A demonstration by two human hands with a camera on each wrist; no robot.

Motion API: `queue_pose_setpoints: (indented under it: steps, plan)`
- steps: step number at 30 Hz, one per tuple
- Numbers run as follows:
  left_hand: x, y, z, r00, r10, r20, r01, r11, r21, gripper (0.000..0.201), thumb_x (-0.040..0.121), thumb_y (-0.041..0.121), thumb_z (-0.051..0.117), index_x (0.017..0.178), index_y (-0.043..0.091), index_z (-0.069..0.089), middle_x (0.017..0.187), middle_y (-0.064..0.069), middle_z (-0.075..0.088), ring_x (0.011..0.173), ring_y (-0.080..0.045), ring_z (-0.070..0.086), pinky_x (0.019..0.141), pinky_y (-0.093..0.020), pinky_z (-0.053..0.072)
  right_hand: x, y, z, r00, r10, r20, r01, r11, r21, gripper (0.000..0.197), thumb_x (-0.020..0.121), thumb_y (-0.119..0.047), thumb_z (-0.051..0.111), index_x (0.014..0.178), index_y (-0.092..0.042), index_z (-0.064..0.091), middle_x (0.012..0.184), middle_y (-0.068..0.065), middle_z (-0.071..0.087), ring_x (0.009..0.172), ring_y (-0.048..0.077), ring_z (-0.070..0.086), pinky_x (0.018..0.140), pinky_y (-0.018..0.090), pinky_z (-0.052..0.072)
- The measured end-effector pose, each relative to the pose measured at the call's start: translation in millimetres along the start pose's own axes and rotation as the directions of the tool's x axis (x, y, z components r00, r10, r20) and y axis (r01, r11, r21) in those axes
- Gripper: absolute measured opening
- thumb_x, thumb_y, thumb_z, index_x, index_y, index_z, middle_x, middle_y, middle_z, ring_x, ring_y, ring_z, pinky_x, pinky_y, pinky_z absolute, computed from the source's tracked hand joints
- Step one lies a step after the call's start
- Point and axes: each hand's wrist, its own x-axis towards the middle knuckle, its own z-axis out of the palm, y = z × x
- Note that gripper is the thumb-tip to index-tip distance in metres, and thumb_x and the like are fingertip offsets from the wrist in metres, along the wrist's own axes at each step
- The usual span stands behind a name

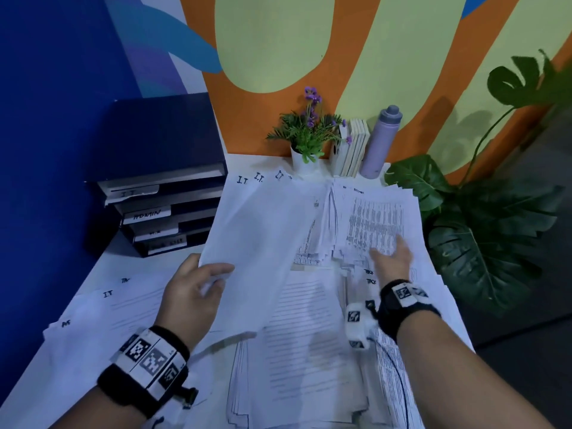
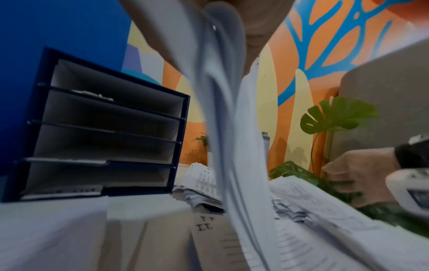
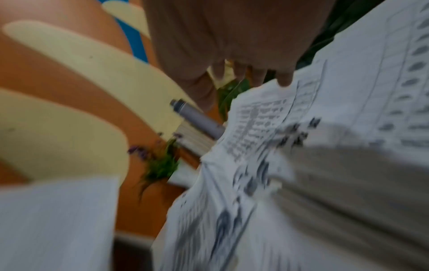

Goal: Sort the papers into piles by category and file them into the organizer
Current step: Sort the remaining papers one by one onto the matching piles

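- Left hand [image 1: 193,300] pinching a sheaf of I.T. sheets [image 1: 257,243] by its near left corner, thumb on top, fingers curled beneath; sheaf lifted off the desk and tilted up toward the far wall, "I.T." handwritten on 3 fanned top corners.
- Right hand [image 1: 393,258] stretched forward, fingers straight and slightly spread, holding nothing, low over the stack of printed table sheets [image 1: 374,221] at the far right of the desk; contact with the paper not certain.
- From the right wrist view, fingertips [image 3: 284,80] at the far edge of that stack, heavily blurred.
- Dark blue organizer [image 1: 161,181] at the far left against the blue wall, 4 shelves, labels "I.T." and "ADMIN" legible, lower 2 labels unreadable; shelves appear empty from the left wrist view.
- More loose papers [image 1: 306,345] spread across the white desk [image 1: 117,258] under and between both arms, some marked "I.T." near the left edge.
- Behind the papers: small flower pot [image 1: 305,134], upright row of books [image 1: 351,150], lilac bottle [image 1: 379,144]; large-leaved plant [image 1: 495,230] beside the desk on the right.
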Motion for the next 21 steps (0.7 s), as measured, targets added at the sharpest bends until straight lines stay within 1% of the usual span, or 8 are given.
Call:
queue_pose_setpoints:
  steps: [3, 5, 6, 9, 12, 16, 18, 21]
  plan:
    - [-1, -5, -2, 0.996, -0.092, -0.005, 0.091, 0.992, -0.089, 0.038, 0.083, -0.005, 0.068, 0.087, 0.032, 0.073, 0.106, 0.019, 0.059, 0.107, 0.003, 0.058, 0.091, -0.01, 0.045, -51, 10, 36, 0.881, 0.008, 0.474, -0.111, 0.975, 0.19, 0.07, 0.09, -0.035, 0.065, 0.15, -0.032, 0.029, 0.15, -0.008, 0.037, 0.137, 0.019, 0.037, 0.115, 0.049, 0.027]
    - [-2, -12, -4, 0.985, -0.171, -0.034, 0.168, 0.982, -0.088, 0.04, 0.08, 0.002, 0.074, 0.095, 0.039, 0.07, 0.113, 0.019, 0.059, 0.12, -0.003, 0.052, 0.104, -0.028, 0.043, -74, 20, 58, 0.804, 0.041, 0.593, -0.208, 0.954, 0.217, 0.06, 0.088, -0.036, 0.067, 0.142, -0.028, 0.041, 0.138, -0.003, 0.053, 0.124, 0.019, 0.052, 0.11, 0.048, 0.036]
    - [-4, -15, -5, 0.979, -0.198, -0.044, 0.195, 0.978, -0.072, 0.045, 0.077, 0.004, 0.077, 0.101, 0.041, 0.066, 0.117, 0.021, 0.058, 0.122, 0.004, 0.048, 0.107, -0.03, 0.04, -84, 24, 66, 0.798, 0.036, 0.601, -0.234, 0.938, 0.255, 0.047, 0.09, -0.028, 0.067, 0.133, -0.023, 0.049, 0.128, 0.001, 0.061, 0.115, 0.022, 0.059, 0.104, 0.046, 0.042]
    - [-9, -22, -9, 0.96, -0.28, -0.015, 0.275, 0.952, -0.136, 0.073, 0.076, 0.005, 0.078, 0.123, 0.05, 0.044, 0.127, 0.036, 0.041, 0.111, 0.03, 0.037, 0.096, -0.01, 0.035, -99, 29, 76, 0.841, -0.031, 0.54, -0.214, 0.898, 0.385, 0.026, 0.093, 0.002, 0.057, 0.116, -0.011, 0.059, 0.112, 0.008, 0.071, 0.106, 0.03, 0.067, 0.095, 0.045, 0.05]
    - [-10, -31, -17, 0.928, -0.373, 0.004, 0.367, 0.909, -0.199, 0.065, 0.092, 0.015, 0.062, 0.134, 0.053, 0.031, 0.14, 0.027, 0.031, 0.132, 0.009, 0.027, 0.104, -0.017, 0.026, -103, 25, 72, 0.833, -0.094, 0.545, -0.141, 0.917, 0.374, 0.035, 0.095, 0.007, 0.05, 0.121, -0.013, 0.063, 0.117, 0.006, 0.071, 0.11, 0.027, 0.066, 0.096, 0.044, 0.05]
    - [-13, -39, -28, 0.906, -0.423, -0.035, 0.414, 0.899, -0.14, 0.065, 0.093, 0.005, 0.057, 0.141, 0.044, 0.035, 0.146, 0.012, 0.033, 0.14, -0.009, 0.026, 0.104, -0.022, 0.026, -107, 19, 66, 0.83, -0.092, 0.55, -0.127, 0.929, 0.347, 0.038, 0.095, 0.012, 0.046, 0.12, -0.011, 0.063, 0.115, 0.008, 0.072, 0.109, 0.027, 0.067, 0.089, 0.038, 0.054]
    - [-14, -40, -32, 0.899, -0.429, -0.092, 0.411, 0.896, -0.169, 0.07, 0.09, 0.003, 0.062, 0.142, 0.042, 0.035, 0.152, 0.005, 0.031, 0.141, -0.011, 0.027, 0.103, -0.023, 0.027, -108, 19, 63, 0.826, -0.084, 0.558, -0.139, 0.928, 0.346, 0.041, 0.094, 0.014, 0.044, 0.119, -0.011, 0.064, 0.113, 0.007, 0.072, 0.109, 0.024, 0.067, 0.088, 0.033, 0.054]
    - [-13, -43, -38, 0.9, -0.417, -0.124, 0.392, 0.901, -0.184, 0.078, 0.085, 0.002, 0.068, 0.146, 0.038, 0.033, 0.154, 0.002, 0.03, 0.14, -0.006, 0.026, 0.103, -0.021, 0.027, -112, 24, 61, 0.836, -0.035, 0.548, -0.181, 0.925, 0.335, 0.037, 0.092, 0.016, 0.046, 0.114, -0.008, 0.066, 0.109, 0.01, 0.073, 0.107, 0.03, 0.067, 0.099, 0.045, 0.049]
